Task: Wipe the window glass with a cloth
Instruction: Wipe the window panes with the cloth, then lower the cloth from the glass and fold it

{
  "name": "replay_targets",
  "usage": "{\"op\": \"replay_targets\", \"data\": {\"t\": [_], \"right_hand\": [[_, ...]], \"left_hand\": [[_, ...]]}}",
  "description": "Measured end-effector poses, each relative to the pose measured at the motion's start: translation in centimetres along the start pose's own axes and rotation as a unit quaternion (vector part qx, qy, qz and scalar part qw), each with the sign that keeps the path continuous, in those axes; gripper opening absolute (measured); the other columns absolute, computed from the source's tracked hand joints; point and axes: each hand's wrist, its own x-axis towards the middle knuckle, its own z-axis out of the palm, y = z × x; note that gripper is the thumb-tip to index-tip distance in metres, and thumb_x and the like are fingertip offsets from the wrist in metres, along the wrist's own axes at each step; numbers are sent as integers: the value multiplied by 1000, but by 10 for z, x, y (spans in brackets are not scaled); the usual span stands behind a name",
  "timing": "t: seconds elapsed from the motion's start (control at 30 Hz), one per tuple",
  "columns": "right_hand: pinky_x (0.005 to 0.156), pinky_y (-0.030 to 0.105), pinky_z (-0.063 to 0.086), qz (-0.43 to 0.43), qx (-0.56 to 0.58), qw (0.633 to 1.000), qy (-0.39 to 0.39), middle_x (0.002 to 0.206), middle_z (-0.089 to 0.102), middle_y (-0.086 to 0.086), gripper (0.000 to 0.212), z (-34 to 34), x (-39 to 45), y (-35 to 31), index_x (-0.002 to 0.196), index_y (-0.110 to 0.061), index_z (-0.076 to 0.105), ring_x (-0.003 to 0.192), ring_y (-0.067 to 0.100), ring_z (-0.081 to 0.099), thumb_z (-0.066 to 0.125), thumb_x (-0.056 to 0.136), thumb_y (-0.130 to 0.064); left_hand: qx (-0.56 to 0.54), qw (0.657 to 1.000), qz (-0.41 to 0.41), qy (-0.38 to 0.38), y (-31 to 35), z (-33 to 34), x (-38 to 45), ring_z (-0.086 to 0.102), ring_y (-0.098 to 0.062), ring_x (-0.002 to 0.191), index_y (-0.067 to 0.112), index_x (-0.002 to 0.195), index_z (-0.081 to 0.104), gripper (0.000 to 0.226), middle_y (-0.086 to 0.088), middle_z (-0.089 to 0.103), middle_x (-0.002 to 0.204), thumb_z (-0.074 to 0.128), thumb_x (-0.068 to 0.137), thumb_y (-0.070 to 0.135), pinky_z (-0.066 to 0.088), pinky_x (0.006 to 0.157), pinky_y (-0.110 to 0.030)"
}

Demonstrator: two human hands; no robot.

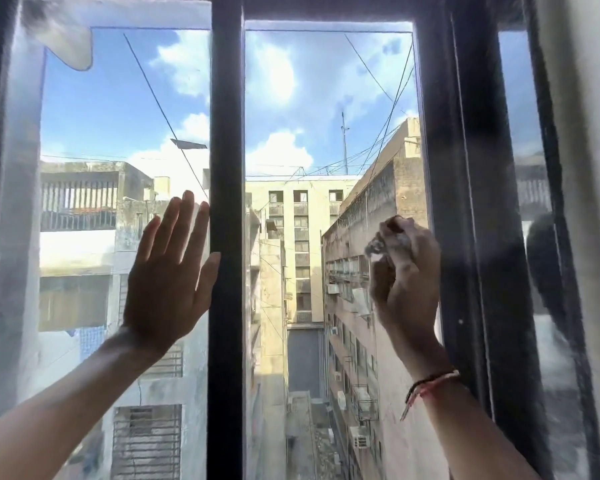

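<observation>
The window glass fills the head view in panes split by dark frame bars. My left hand (168,282) lies flat and open against the left pane (94,112), fingers spread, its thumb at the middle bar. My right hand (407,275) is closed around a small crumpled grey-white cloth (378,249), pressed against the right edge of the middle pane (326,98). A red and black thread band circles my right wrist.
A thick dark vertical bar (226,237) divides the left and middle panes. Another dark frame post (465,202) stands just right of my right hand. A narrow pane (523,116) and a pale wall lie at the far right. Buildings and sky show outside.
</observation>
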Motion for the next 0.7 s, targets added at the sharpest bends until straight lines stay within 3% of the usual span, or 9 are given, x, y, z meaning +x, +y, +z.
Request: {"op": "replay_targets", "data": {"t": [0.1, 0.27, 0.37, 0.43, 0.5, 0.57, 0.6, 0.67, 0.7], "right_hand": [[114, 60, 49, 83, 31, 995, 47, 144, 60, 22, 36, 20, 5, -26, 132, -5, 69, 137, 37, 52, 63, 96, -8], [117, 50, 51, -65, 99, 986, -117, 138, 69, 17, 35, 18, -76, -59, 128, -5, 72, 136, 35, 56, 63, 94, -6], [110, 45, 57, 53, 155, 973, -165, 126, 74, 15, 32, -13, -99, -64, 111, -5, 80, 128, 32, 63, 81, 83, 9], [90, 40, 69, 240, 282, 913, -171, 118, 78, 12, 34, -42, -116, -77, 104, -12, 83, 109, 27, 75, 82, 81, 13], [60, 23, 68, 414, 453, 768, -183, 107, 82, 19, 37, -74, -138, -101, 99, -20, 84, 78, 17, 80, 73, 87, 13], [58, 19, 65, 508, 553, 631, -195, 103, 83, 17, 24, -105, -169, -130, 98, -19, 83, 74, 14, 79, 71, 86, -2], [62, 22, 66, 534, 580, 576, -217, 101, 84, 13, 22, -118, -191, -153, 97, -19, 81, 79, 16, 79, 68, 82, -9], [64, 29, 62, 569, 604, 490, -267, 99, 77, 12, 26, -138, -245, -207, 96, -15, 75, 80, 25, 73, 56, 79, -18], [63, 32, 57, 591, 596, 458, -294, 96, 71, 17, 25, -151, -278, -241, 95, -14, 71, 76, 32, 67, 52, 79, -19]], "left_hand": [[5, 1000, 2, 1, -2, -1, 4, 21, -32, 159, 6, 158, 26, 58, -19, 24, 169, 30, 107, 35, 32, 124, -60], [2, 998, -29, -62, 7, -12, 2, 16, -31, 160, 6, 159, 23, 59, -19, 20, 170, 26, 107, 35, 25, 128, -56], [-69, 986, -79, -132, 30, -37, 3, 11, -27, 161, 10, 160, 16, 64, -15, 13, 172, 29, 105, 38, 22, 131, -51], [-151, 965, -107, -184, 43, -66, -17, 18, -23, 160, 15, 162, 15, 67, -10, 16, 173, 31, 103, 43, 25, 131, -45], [-237, 928, -169, -231, 51, -102, -64, 38, -22, 152, 26, 159, 22, 66, -5, 32, 169, 37, 100, 50, 39, 122, -43], [-322, 846, -295, -305, 57, -142, -130, 59, -13, 131, 41, 150, 33, 68, 5, 51, 152, 50, 89, 66, 53, 107, -40], [-364, 774, -381, -351, 58, -168, -168, 64, -9, 123, 45, 145, 38, 73, 8, 58, 143, 56, 80, 74, 56, 103, -38], [-425, 584, -551, -419, 58, -222, -248, 72, -11, 112, 41, 133, 56, 76, 6, 68, 130, 69, 67, 78, 60, 102, -41], [-449, 488, -614, -428, 57, -255, -291, 75, -16, 107, 36, 123, 66, 65, 2, 74, 122, 73, 69, 71, 61, 101, -42]]}}
